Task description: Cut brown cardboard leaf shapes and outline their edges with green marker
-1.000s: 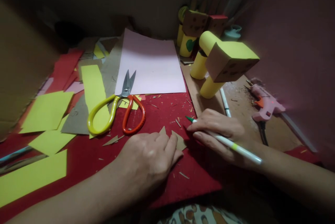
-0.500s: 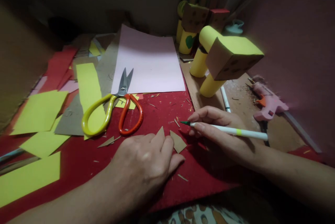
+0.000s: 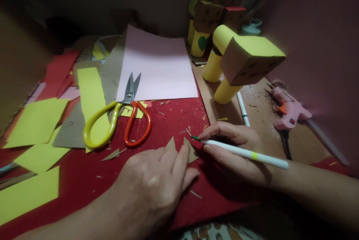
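Dim light over the red tabletop, and the green-tipped pen swings in toward the brown card piece!
The right hand pinches the pen; its tip, clear of the card half a second ago, is now right by its edge, bringing pen and card together, though contact is hard to tell. Fingers close together, the left hand seems to steady the card, near the scissors.

Left fingers partly hide cardboard piece; lowest yellow paper cropped left
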Tool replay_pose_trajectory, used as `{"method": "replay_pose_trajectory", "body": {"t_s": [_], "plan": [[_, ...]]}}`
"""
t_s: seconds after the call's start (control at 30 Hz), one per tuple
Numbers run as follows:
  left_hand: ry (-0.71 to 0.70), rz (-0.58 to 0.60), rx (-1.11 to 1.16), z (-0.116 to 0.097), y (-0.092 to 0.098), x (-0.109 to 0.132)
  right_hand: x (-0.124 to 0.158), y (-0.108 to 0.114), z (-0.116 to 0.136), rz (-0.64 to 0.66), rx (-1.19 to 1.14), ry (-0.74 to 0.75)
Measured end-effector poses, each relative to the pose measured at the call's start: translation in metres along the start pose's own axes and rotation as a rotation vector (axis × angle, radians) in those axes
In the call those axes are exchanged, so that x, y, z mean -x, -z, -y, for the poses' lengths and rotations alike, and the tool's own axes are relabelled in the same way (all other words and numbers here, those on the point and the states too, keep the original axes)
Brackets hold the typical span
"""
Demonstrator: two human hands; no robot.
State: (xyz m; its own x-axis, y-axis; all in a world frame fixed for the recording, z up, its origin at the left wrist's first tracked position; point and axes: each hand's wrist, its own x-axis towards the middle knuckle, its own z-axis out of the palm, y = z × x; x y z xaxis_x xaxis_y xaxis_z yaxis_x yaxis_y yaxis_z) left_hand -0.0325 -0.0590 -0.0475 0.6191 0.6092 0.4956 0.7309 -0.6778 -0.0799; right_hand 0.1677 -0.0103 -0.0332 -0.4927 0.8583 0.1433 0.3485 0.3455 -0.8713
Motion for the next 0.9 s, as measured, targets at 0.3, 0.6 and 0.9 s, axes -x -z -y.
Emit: {"method": "replay_pose_trajectory", "body": {"t_s": [0.3, 0.6, 0.9], "plan": [[-0.021, 0.027, 0.056, -0.002, 0.000, -0.002, -0.002, -0.004, 0.002, 0.022, 0.033, 0.001], [0.047, -0.026, 0.116, -0.004, -0.013, 0.007, -0.004, -0.005, -0.002, 0.057, 0.011, 0.055], [0.024, -0.031, 0.035, -0.006, -0.017, 0.007, -0.004, -0.006, -0.001, 0.061, 0.079, 0.051]]}}
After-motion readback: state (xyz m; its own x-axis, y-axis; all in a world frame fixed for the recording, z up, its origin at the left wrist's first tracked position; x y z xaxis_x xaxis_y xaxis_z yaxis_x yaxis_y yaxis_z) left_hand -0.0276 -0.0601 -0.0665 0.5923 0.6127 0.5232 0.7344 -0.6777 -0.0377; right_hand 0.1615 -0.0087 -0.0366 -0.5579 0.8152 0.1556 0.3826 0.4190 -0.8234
